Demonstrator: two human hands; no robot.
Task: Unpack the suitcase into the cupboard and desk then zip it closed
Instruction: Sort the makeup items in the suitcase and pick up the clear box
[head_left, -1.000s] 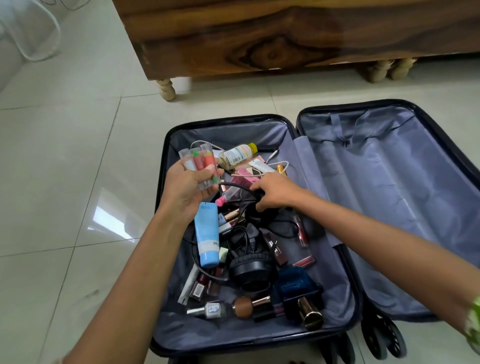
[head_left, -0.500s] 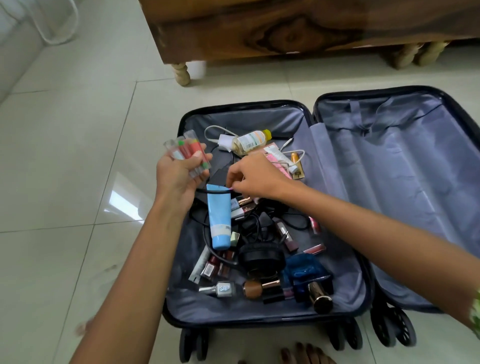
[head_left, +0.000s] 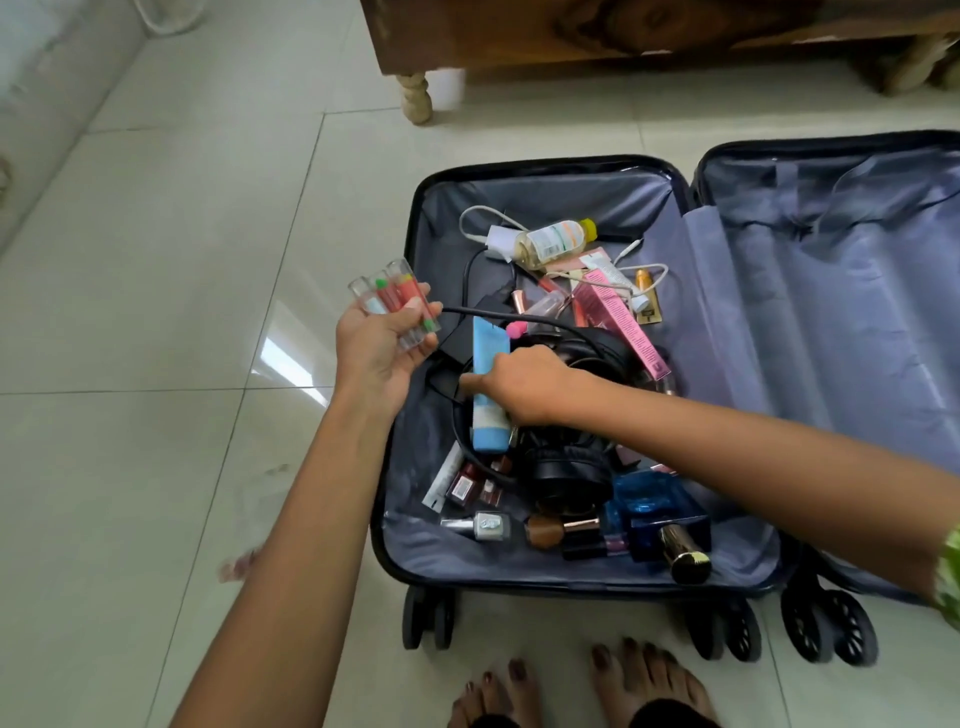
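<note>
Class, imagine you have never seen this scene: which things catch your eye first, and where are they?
The open suitcase on the tiled floor, its left half heaped with cosmetics. The left hand holds clear tubes over the suitcase's left edge. The right hand grips a blue tube amid the clutter.

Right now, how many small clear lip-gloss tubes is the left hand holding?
3 visible small clear lip-gloss tubes, bunched side by side in the left hand, held above the open black suitcase's left edge. The fingers may hide more.

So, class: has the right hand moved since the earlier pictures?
Yes. Against the suitcase, the right hand has shifted left, off the headphone band onto the blue tube, which it grips.
</note>
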